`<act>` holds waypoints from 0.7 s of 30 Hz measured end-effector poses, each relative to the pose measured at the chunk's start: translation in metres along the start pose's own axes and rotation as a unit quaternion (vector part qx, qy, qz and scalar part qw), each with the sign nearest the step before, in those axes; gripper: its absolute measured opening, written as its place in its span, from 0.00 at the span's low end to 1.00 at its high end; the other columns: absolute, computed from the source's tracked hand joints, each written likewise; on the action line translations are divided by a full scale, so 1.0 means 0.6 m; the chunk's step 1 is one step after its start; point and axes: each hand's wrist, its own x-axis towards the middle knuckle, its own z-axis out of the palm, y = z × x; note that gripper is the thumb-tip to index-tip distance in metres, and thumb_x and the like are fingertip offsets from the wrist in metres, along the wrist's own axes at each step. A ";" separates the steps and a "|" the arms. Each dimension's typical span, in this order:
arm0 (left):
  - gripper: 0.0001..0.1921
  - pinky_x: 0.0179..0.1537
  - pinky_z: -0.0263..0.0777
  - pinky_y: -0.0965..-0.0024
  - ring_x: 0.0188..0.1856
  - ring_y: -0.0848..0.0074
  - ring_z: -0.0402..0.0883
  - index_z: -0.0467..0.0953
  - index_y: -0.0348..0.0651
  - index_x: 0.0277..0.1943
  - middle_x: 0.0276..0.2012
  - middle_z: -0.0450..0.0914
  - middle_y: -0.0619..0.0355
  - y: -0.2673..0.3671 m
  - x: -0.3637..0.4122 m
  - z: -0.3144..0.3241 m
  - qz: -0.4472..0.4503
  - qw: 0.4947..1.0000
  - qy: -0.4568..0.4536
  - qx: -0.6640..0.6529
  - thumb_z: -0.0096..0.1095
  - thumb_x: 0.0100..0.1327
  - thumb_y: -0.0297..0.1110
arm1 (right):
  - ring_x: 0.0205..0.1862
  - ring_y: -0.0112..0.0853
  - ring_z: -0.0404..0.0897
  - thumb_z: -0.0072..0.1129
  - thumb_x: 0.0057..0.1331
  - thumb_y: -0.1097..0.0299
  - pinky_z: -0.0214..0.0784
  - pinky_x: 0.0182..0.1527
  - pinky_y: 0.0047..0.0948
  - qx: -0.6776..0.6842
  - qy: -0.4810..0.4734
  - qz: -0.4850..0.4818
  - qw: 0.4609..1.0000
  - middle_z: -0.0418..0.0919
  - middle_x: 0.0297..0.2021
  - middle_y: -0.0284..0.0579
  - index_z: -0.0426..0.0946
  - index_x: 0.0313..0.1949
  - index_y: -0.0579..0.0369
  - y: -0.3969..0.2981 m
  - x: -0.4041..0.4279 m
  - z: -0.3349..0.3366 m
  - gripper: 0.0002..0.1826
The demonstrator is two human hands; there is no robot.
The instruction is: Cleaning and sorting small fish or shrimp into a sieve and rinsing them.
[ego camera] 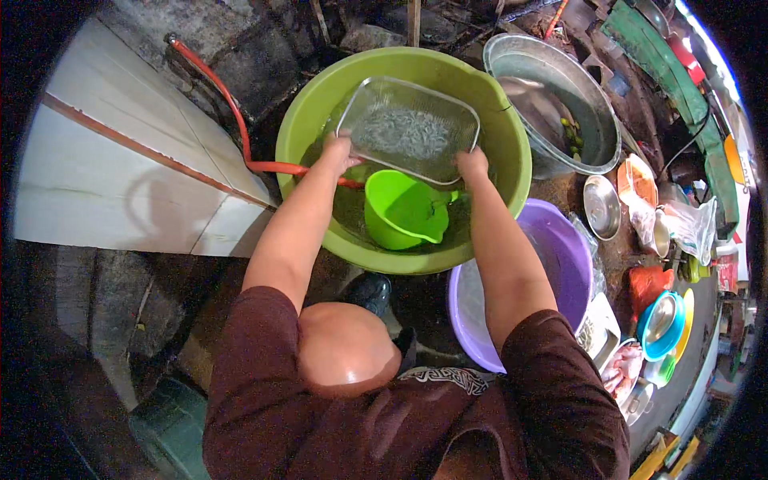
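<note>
Between my two hands I hold a rectangular metal mesh strainer basket [372,99] by its rim. My left hand [339,153] grips the near left corner, and my right hand [472,165] grips the near right corner. Small pale, silvery pieces, perhaps tiny fish, [408,132] lie spread in the mesh. The strainer is within a large olive-green plastic tub [300,114] containing water; how deep it dips, I cannot tell. Just on my side of it, a bright green plastic dipper [399,210] sits in the water, tilted, its handle toward my right hand.
A red hose [237,114] runs over the tub's left rim. At right stand a grey metal basin [555,108] with contents and a purple basin [561,240]. Farther right are a steel bowl [602,207], a blue bowl [651,339] and bags. White tiled surface [138,162] borders the left.
</note>
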 end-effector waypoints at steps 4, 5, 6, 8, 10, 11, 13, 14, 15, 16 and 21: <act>0.15 0.36 0.80 0.49 0.39 0.57 0.81 0.61 0.46 0.58 0.48 0.73 0.47 -0.005 0.024 0.019 -0.044 0.999 0.006 -0.015 0.42 0.70 0.34 | 0.45 0.54 0.78 0.57 0.55 0.60 0.69 0.48 0.45 -0.083 -0.036 0.087 0.992 0.79 0.39 0.61 0.75 0.40 0.63 0.014 0.014 -0.005 0.19; 0.15 0.36 0.80 0.48 0.41 0.56 0.80 0.61 0.46 0.58 0.48 0.72 0.47 -0.001 0.024 0.036 -0.037 0.999 -0.002 -0.030 0.43 0.70 0.34 | 0.45 0.55 0.77 0.57 0.55 0.60 0.68 0.49 0.45 -0.031 -0.004 0.079 0.996 0.79 0.40 0.62 0.74 0.41 0.63 0.027 0.027 -0.016 0.19; 0.15 0.36 0.80 0.48 0.41 0.56 0.80 0.61 0.46 0.58 0.48 0.72 0.47 -0.003 0.027 0.024 -0.039 0.999 0.004 -0.030 0.43 0.70 0.34 | 0.45 0.55 0.77 0.57 0.55 0.60 0.68 0.49 0.45 -0.031 -0.011 0.079 0.996 0.79 0.40 0.62 0.74 0.41 0.63 0.011 0.016 -0.011 0.19; 0.24 0.31 0.80 0.53 0.37 0.56 0.81 0.59 0.44 0.59 0.42 0.75 0.45 -0.006 0.022 -0.017 0.053 0.999 0.007 0.002 0.43 0.59 0.18 | 0.46 0.55 0.77 0.58 0.55 0.62 0.69 0.49 0.46 -0.017 0.018 0.032 0.999 0.78 0.41 0.63 0.74 0.41 0.63 -0.053 -0.028 -0.009 0.18; 0.22 0.31 0.80 0.54 0.37 0.57 0.81 0.60 0.45 0.58 0.42 0.75 0.46 -0.014 0.029 -0.009 0.044 0.999 0.000 -0.002 0.44 0.60 0.20 | 0.46 0.55 0.77 0.57 0.55 0.63 0.69 0.49 0.46 -0.051 0.020 0.048 0.997 0.78 0.41 0.63 0.74 0.41 0.63 -0.048 -0.025 -0.011 0.18; 0.21 0.31 0.80 0.54 0.38 0.59 0.81 0.61 0.45 0.58 0.42 0.75 0.46 -0.019 0.032 -0.007 0.036 0.999 -0.004 -0.005 0.44 0.61 0.21 | 0.46 0.55 0.77 0.57 0.55 0.63 0.69 0.49 0.46 -0.083 0.019 0.064 0.994 0.78 0.41 0.63 0.74 0.41 0.64 -0.046 -0.025 -0.009 0.18; 0.20 0.31 0.80 0.55 0.38 0.59 0.81 0.61 0.45 0.57 0.42 0.75 0.46 -0.023 0.053 -0.006 -0.018 1.000 0.007 -0.012 0.45 0.61 0.21 | 0.45 0.56 0.77 0.57 0.55 0.64 0.69 0.49 0.46 -0.111 -0.011 0.072 0.991 0.78 0.41 0.63 0.73 0.41 0.63 -0.026 -0.005 -0.001 0.17; 0.19 0.31 0.80 0.56 0.38 0.59 0.81 0.61 0.45 0.56 0.43 0.75 0.47 -0.023 0.060 -0.008 -0.076 0.997 0.019 -0.017 0.46 0.61 0.22 | 0.45 0.56 0.77 0.57 0.55 0.64 0.69 0.48 0.46 -0.141 -0.044 0.085 0.985 0.78 0.40 0.63 0.72 0.41 0.63 -0.017 0.004 0.002 0.17; 0.19 0.31 0.80 0.56 0.38 0.59 0.81 0.61 0.45 0.56 0.43 0.75 0.47 -0.028 0.055 -0.003 -0.082 0.996 0.019 -0.017 0.46 0.61 0.22 | 0.45 0.56 0.77 0.57 0.55 0.64 0.69 0.48 0.46 -0.145 -0.047 0.089 0.984 0.78 0.40 0.63 0.72 0.41 0.63 -0.011 0.001 0.003 0.17; 0.19 0.32 0.81 0.55 0.38 0.58 0.81 0.61 0.45 0.56 0.44 0.74 0.47 -0.022 0.045 0.006 -0.045 0.999 0.016 -0.010 0.45 0.62 0.22 | 0.45 0.56 0.77 0.57 0.55 0.64 0.69 0.49 0.46 -0.125 -0.020 0.069 0.989 0.78 0.40 0.63 0.73 0.41 0.63 -0.012 -0.004 -0.001 0.17; 0.17 0.32 0.81 0.54 0.38 0.57 0.81 0.61 0.44 0.56 0.45 0.74 0.46 -0.015 0.043 0.008 0.074 0.997 0.005 0.025 0.44 0.64 0.23 | 0.45 0.56 0.77 0.57 0.54 0.65 0.69 0.49 0.45 -0.031 0.041 0.046 0.998 0.79 0.40 0.62 0.73 0.40 0.63 -0.007 0.013 0.003 0.17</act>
